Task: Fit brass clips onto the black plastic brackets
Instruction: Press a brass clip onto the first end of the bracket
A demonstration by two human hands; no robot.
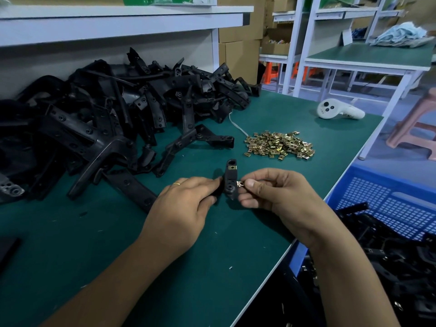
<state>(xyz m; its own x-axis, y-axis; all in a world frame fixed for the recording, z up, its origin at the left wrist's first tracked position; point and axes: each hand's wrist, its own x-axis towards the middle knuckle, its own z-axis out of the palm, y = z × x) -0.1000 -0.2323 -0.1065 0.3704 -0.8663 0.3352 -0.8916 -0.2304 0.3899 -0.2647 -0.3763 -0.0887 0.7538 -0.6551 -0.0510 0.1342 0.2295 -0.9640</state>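
Bracket in my left hand is rigid moulded black plastic, light, no flex I'd worry about; best held by the lower body so the mounting tab edge stays exposed, which is how I've got it. One brass clip already sits on the top tab. Second brass clip is pinched in my right hand between thumb and forefinger, touching the bracket's right edge about mid-height, looks partly started, can't tell how deep. My guess: clips are thin spring sheet metal, tiny, slick and with sharp edges, so grip by the flat faces near the closed end, open mouth toward the plastic, push straight on or it'll cock and slip. Left fingers are curled round the bracket's lower part, tips hidden behind it. Right fingers are closed narrow on the clip, the rest loosely curled underneath. All of this sits just above the green bench mat, front centre. Loose clip pile is beyond my right hand, the unfitted bracket heap is left and behind, and the blue crate with black parts is off the right edge.
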